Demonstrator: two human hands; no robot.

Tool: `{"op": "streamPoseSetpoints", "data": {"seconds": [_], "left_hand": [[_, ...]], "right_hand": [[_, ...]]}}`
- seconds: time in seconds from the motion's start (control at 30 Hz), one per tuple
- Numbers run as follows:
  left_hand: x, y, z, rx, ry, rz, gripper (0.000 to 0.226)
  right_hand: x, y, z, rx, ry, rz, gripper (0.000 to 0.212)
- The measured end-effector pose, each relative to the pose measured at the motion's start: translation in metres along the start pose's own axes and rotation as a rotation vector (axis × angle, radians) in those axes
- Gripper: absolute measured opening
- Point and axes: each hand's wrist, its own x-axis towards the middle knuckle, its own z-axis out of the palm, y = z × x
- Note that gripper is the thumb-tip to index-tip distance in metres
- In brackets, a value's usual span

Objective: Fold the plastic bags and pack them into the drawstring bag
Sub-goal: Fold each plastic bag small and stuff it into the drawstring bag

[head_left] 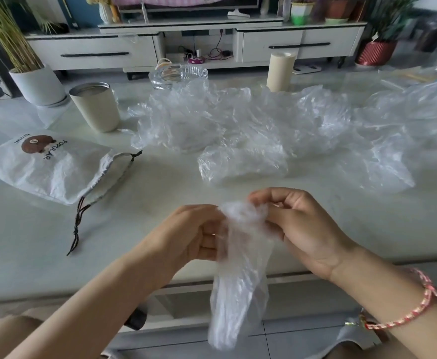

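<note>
As left hand point(195, 235) and right hand point(303, 229) pinch the blurred plastic bag point(238, 286), it veils several fingers point(207, 239).

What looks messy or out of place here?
The heap of clear plastic bags sprawls crumpled and unfolded across the table. Nothing looks spilled or broken; the drawstring bag lies flat at the left, cords trailing.

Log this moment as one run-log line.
left hand: grips plastic bag; right hand: pinches bag's top; bag: hangs crumpled; drawstring bag: lying on table; loose bags: heaped beyond
</note>
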Motion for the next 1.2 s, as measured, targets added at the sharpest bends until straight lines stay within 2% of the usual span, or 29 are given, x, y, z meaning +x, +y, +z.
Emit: {"op": "streamPoseSetpoints", "data": {"seconds": [0.07, 0.13, 0.2, 0.27, 0.33, 0.4, 0.43, 0.5, 0.53, 0.6, 0.67, 0.73, 0.83, 0.87, 0.97, 1.03, 1.1, 1.13, 1.2], "left_hand": [[0.004, 0.000, -0.003, -0.104, -0.028, -0.088, 0.041], [0.004, 0.000, -0.004, -0.122, -0.082, -0.126, 0.052], [0.001, -0.002, -0.003, -0.147, -0.137, -0.120, 0.040], [-0.003, -0.001, -0.002, -0.194, -0.167, -0.110, 0.028], [-0.003, 0.000, -0.002, -0.208, -0.133, -0.093, 0.024], [0.000, 0.000, -0.005, -0.213, -0.059, -0.067, 0.022], [0.000, 0.000, -0.007, -0.213, -0.022, -0.049, 0.023], [0.002, -0.003, -0.008, -0.204, 0.026, 0.005, 0.029], [0.001, -0.005, -0.008, -0.191, 0.044, 0.030, 0.028], [0.002, -0.008, -0.007, -0.159, 0.068, 0.055, 0.021], [0.003, -0.010, -0.005, -0.140, 0.130, 0.035, 0.017], [0.005, -0.011, -0.005, -0.129, 0.208, 0.079, 0.016], [0.006, -0.011, -0.004, -0.004, 0.288, 0.240, 0.016], [0.006, -0.011, -0.004, 0.047, 0.303, 0.288, 0.014], [0.005, -0.009, -0.002, 0.094, 0.265, 0.339, 0.006], [0.004, -0.007, -0.003, 0.047, 0.169, 0.317, 0.030], [0.001, -0.004, -0.003, 0.082, 0.073, 0.316, 0.050], [-0.001, -0.004, -0.001, 0.126, 0.049, 0.335, 0.051], [-0.002, -0.008, 0.004, 0.207, 0.090, 0.375, 0.039]], "right_hand": [[-0.001, 0.000, -0.001, -0.184, 0.004, -0.158, 0.055], [-0.001, 0.002, 0.001, -0.319, 0.012, -0.265, 0.052], [0.001, 0.003, 0.002, -0.343, 0.027, -0.294, 0.049], [0.005, 0.004, -0.002, -0.313, 0.012, -0.242, 0.046], [0.006, 0.002, -0.007, -0.313, 0.020, -0.208, 0.035], [0.003, 0.000, -0.012, -0.638, 0.118, -0.412, 0.031], [0.001, 0.001, -0.011, -0.860, 0.119, -0.550, 0.041], [-0.007, 0.013, -0.002, -1.146, -0.031, -0.737, 0.064], [-0.012, 0.018, 0.006, -1.205, -0.107, -0.786, 0.068], [-0.016, 0.027, 0.018, -1.218, -0.154, -0.915, 0.050], [-0.014, 0.028, 0.020, -1.104, -0.152, -0.965, 0.024], [-0.010, 0.021, 0.017, -0.916, -0.146, -0.859, 0.014], [-0.009, 0.008, 0.014, -0.433, -0.237, -0.487, 0.006], [-0.007, 0.005, 0.015, -0.340, -0.246, -0.388, 0.008], [-0.002, 0.007, 0.013, -0.288, -0.182, -0.166, 0.022], [0.001, 0.009, 0.013, -0.309, -0.150, -0.063, 0.031], [0.002, 0.010, 0.013, -0.378, -0.069, -0.033, 0.038], [0.002, 0.010, 0.013, -0.401, -0.035, -0.043, 0.039], [0.002, 0.011, 0.014, -0.417, -0.024, -0.086, 0.039]]}}
